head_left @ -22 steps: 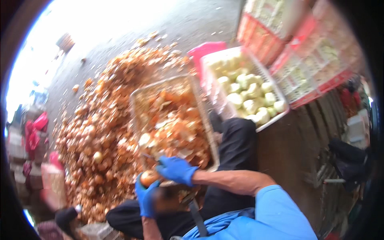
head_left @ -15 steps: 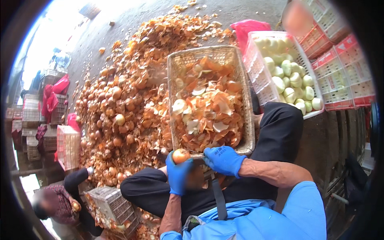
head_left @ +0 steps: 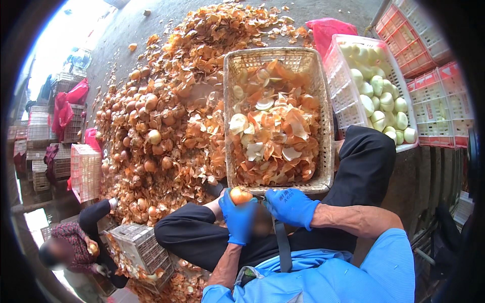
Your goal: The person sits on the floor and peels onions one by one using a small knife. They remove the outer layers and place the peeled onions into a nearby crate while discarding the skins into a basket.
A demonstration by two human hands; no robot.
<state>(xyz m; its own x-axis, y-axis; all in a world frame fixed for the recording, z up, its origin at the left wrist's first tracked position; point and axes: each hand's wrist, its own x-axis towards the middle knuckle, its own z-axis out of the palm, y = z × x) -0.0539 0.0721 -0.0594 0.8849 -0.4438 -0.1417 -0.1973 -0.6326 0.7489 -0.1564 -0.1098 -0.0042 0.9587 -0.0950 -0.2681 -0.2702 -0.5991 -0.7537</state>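
Observation:
My left hand [head_left: 236, 219], in a blue glove, grips a brown onion [head_left: 240, 196] at the near end of a worn plastic crate [head_left: 327, 116] heaped with onion skins [head_left: 288, 129]. Just to its right, my right hand [head_left: 290, 206], also gloved in blue, is closed around a small knife, which is mostly hidden by the fingers. A big pile of loose onions and skins [head_left: 156, 136] spreads over the floor left of that crate. Right of it, a white crate [head_left: 343, 101] holds several peeled onions [head_left: 386, 101].
A co-worker [head_left: 70, 242] at lower left holds an onion, beside a tipped crate [head_left: 136, 242]. Stacked red and white crates [head_left: 439, 106] stand at right, more crates [head_left: 43, 126] with pink bags [head_left: 70, 108] at left. A pink bag [head_left: 323, 30] lies behind the white crate.
The view has swung, so the scene sits differently in the picture. My right hand has drawn back from over the onion to its right side; my left still holds it.

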